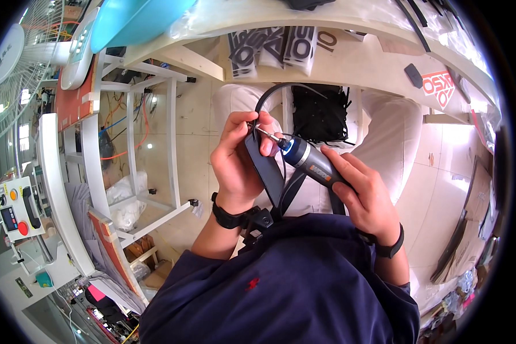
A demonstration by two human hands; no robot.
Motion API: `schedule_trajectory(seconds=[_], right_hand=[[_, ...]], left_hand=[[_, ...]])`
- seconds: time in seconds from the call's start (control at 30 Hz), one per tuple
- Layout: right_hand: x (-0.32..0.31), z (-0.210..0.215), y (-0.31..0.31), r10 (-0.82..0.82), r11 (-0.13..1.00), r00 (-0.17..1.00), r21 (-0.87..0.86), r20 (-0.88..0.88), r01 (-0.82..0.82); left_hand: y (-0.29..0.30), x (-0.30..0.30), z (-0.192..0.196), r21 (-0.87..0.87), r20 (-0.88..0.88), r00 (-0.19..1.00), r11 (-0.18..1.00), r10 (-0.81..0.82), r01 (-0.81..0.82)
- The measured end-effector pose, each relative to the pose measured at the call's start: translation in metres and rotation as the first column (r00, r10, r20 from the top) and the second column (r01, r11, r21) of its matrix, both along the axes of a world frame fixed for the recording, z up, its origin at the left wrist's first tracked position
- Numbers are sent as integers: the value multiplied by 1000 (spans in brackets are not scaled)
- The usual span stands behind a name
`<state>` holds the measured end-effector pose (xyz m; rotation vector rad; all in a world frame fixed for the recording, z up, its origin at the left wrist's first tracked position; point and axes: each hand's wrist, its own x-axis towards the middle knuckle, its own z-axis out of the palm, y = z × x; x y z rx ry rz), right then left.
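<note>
In my right hand (358,195) is a grey cordless screwdriver (314,165), its light glowing near the bit. The bit reaches to the fingertips of my left hand (235,155). Those fingers pinch a black strap (265,103) that curves up and over to the right. From the same spot a flat, dark grey piece (265,169) hangs down past the palm; how it joins the strap is hidden by the fingers. Whether a screw sits at the tip is too small to tell. Below both hands is my lap.
Between my knees stands a light bin holding a heap of black straps (320,112). Clear bags with black print (272,51) lie on the worktable (378,74). A blue tub (137,23) is at the upper left, near a fan (8,54). A white metal frame (172,137) stands left.
</note>
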<state>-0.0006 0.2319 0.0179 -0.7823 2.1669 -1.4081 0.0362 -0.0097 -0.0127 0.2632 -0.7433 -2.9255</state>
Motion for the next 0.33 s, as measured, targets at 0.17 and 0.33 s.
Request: schedule_trajectory(seconds=[0.17,0.33], right_hand=[[0,0,0,-5,1000,998,-22,58,6],[0,-3,1,6,1000,998,-23,69,-4]], left_hand=[[3,-1,-3,-17,-3,1000,1000,9,-9],[2,-1,-5,-8,-19,1000,1000,7,-7]])
